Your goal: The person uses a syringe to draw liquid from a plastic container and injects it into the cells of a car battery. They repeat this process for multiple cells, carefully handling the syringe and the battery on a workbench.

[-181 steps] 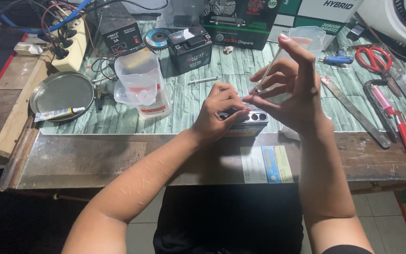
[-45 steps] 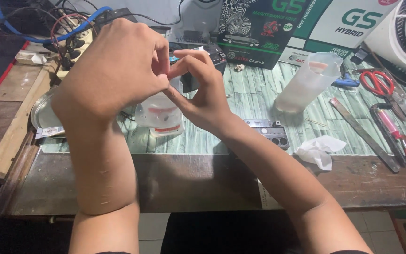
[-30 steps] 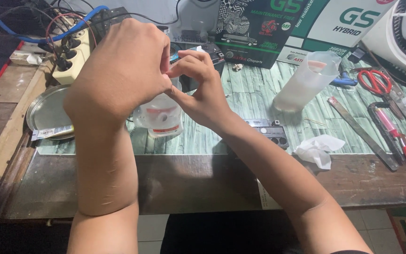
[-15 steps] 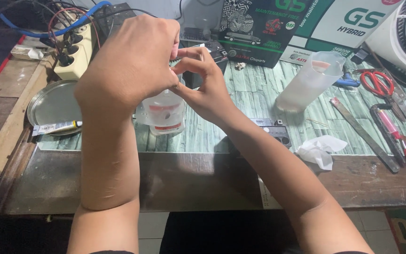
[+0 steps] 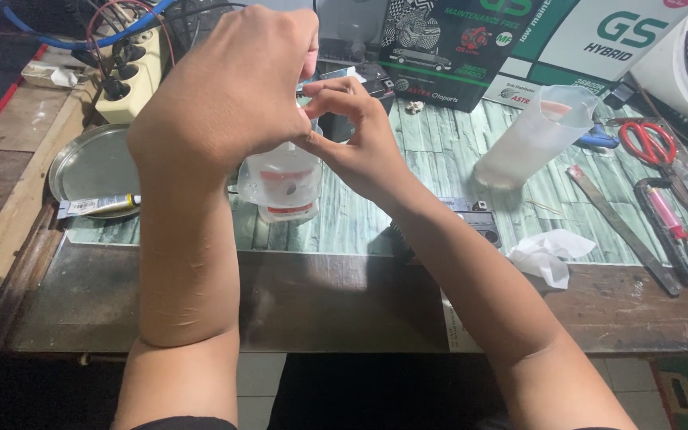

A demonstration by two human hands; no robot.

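Both hands work together above the small clear plastic container with a red label (image 5: 280, 179), which stands on the green-patterned tabletop (image 5: 431, 167). The left hand (image 5: 224, 95) is curled closed; the right hand (image 5: 356, 135) pinches its fingertips shut against it. What either grip holds cannot be told. Risk: a downward slip could strike the container and tip it; anything small released here could drop into it or roll toward the crumpled white tissue (image 5: 547, 255).
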